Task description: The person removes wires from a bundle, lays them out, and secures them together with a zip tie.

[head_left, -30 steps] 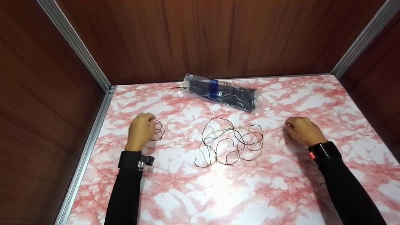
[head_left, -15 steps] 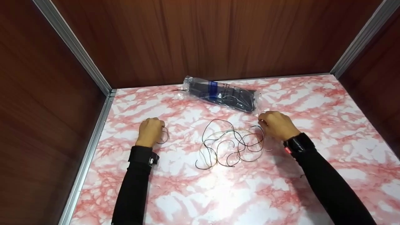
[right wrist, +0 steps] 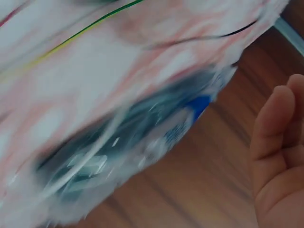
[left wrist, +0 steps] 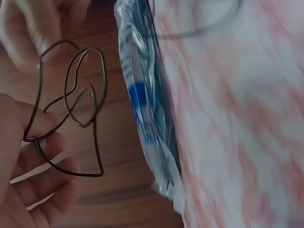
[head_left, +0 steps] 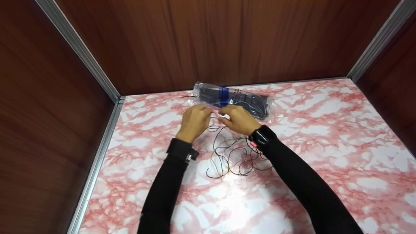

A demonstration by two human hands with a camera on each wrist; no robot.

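My left hand (head_left: pixel 195 122) pinches a small, loosely coiled dark wire (left wrist: pixel 96 142). In the left wrist view its loops stand out from the thumb and fingers. Close on its right in the head view, my right hand (head_left: pixel 239 119) has thumb and fingers apart and bent, with nothing between them. Below both hands, a loose tangle of thin wires (head_left: pixel 228 164) lies on the table, partly covered by the right wrist. A green-yellow wire (right wrist: pixel 97 23) crosses the right wrist view.
Behind the hands lies a clear plastic bag (head_left: pixel 209 93) of black strips with a blue band. The marbled red-and-white table (head_left: pixel 136 169) is bounded by wood-grain panels (head_left: pixel 224 42) with metal corner rails.
Both hands have come together near the front of the bag: the left moved right with the coiled wire, the right moved left over the tangle. The bag and tangle stay put.
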